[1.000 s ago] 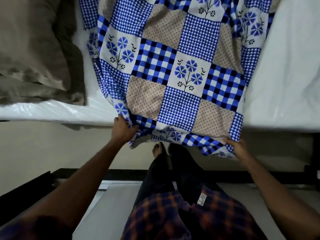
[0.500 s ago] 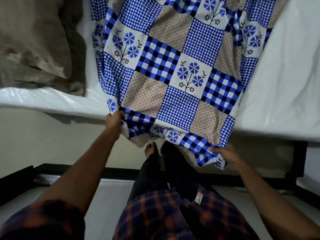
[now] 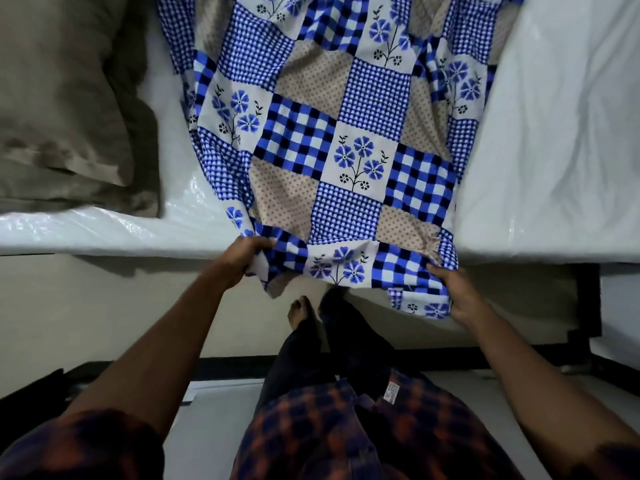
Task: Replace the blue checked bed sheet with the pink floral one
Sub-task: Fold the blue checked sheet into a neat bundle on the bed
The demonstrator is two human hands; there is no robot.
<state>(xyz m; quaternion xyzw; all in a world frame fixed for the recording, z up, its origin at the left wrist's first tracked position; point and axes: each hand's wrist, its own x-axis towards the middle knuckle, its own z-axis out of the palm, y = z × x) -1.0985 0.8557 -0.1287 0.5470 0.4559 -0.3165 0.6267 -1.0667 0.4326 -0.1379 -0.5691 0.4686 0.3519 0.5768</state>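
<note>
The blue checked bed sheet [image 3: 346, 140], a patchwork of blue checks, blue flowers and dotted beige squares, lies bunched into a narrow strip across the white mattress [image 3: 554, 150]. Its near end hangs over the mattress edge. My left hand [image 3: 242, 254] grips the sheet's left corner at that edge. My right hand [image 3: 453, 292] holds the right corner from below, a little lower than the mattress. No pink floral sheet is in view.
A grey-brown pillow [image 3: 59, 98] lies on the mattress at the left. The mattress has a shiny plastic cover. A dark bed frame post [image 3: 585, 313] stands at the right. My legs and one bare foot [image 3: 301, 313] are on the pale floor below the sheet.
The sheet has slid toward me and gathered narrower, baring more mattress on both sides. Both hands keep their hold on the corners and have drawn it back over the edge.
</note>
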